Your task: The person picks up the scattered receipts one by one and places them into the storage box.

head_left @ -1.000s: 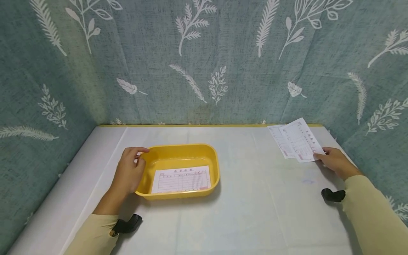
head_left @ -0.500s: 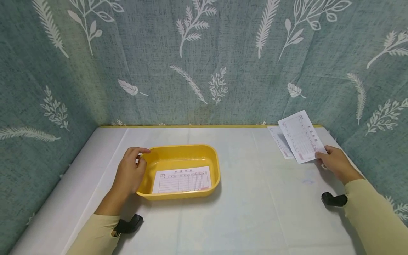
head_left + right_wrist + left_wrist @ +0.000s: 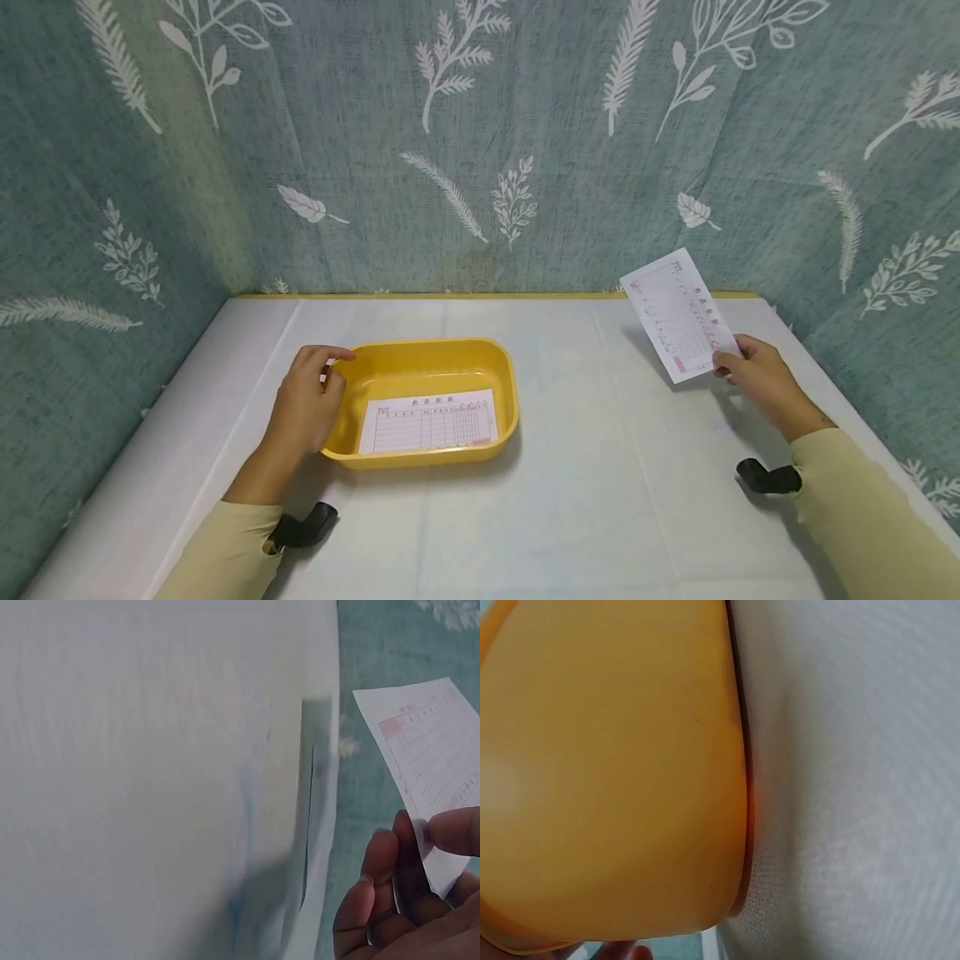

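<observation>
My left hand (image 3: 306, 400) grips the left rim of a yellow plastic tray (image 3: 420, 460). In the left wrist view the tray's outer wall (image 3: 615, 772) fills much of the frame, with a few fingertips at the bottom edge. A printed receipt slip (image 3: 429, 422) lies flat inside the tray. My right hand (image 3: 765, 383) pinches another receipt slip (image 3: 678, 317) by its lower right corner, tilted above the table's back right. In the right wrist view thumb and fingers hold this slip (image 3: 439, 750). Whether a second slip lies behind it cannot be told from the head view.
A pale cloth covers the table (image 3: 570, 500). Its back edge carries a yellow strip (image 3: 450, 296). Patterned green fabric walls (image 3: 480, 150) rise at the back and both sides. Each wrist wears a black mount (image 3: 303, 527).
The right hand has lifted the slip off the table and moved it leftward. The other slip seen beside it is now out of sight. The left hand and tray stay put.
</observation>
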{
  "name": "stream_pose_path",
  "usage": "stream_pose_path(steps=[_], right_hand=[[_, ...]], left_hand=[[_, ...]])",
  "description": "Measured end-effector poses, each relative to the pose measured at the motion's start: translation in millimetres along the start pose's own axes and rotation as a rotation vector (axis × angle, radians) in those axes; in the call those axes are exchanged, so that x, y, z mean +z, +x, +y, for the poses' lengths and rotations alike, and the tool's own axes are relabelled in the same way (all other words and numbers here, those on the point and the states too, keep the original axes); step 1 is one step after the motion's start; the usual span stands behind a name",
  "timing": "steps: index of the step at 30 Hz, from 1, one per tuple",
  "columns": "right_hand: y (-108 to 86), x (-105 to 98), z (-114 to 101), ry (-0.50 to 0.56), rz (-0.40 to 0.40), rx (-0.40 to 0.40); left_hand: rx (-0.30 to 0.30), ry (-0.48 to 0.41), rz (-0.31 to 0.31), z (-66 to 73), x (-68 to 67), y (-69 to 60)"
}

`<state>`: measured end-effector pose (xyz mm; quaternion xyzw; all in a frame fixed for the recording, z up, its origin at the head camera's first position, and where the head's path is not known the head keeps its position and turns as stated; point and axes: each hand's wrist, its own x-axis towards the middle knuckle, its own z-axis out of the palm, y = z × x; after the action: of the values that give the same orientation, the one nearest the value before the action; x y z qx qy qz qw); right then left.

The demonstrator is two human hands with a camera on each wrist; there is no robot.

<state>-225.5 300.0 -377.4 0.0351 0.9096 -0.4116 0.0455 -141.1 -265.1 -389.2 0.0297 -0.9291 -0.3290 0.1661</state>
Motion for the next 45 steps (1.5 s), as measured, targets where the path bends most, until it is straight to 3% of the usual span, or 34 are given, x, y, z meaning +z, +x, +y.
stream_pose_path(steps=[19,26,45], right_hand=[[-19.5,30,-39,0.052,-0.068,-0.109],[-24.9,35,-49,0.056,-0.063,-0.186],[-38.0,55,-79,0.103,-0.114,-0.264]], left_hand=[[0.009,-0.020,0.005,-0.9,0.6,0.4],[0.013,-0.015,0.002,-0.4,-0.1,2.2],[-0.006,-0.011,-0.012,0.0,-0.2,0.0]])
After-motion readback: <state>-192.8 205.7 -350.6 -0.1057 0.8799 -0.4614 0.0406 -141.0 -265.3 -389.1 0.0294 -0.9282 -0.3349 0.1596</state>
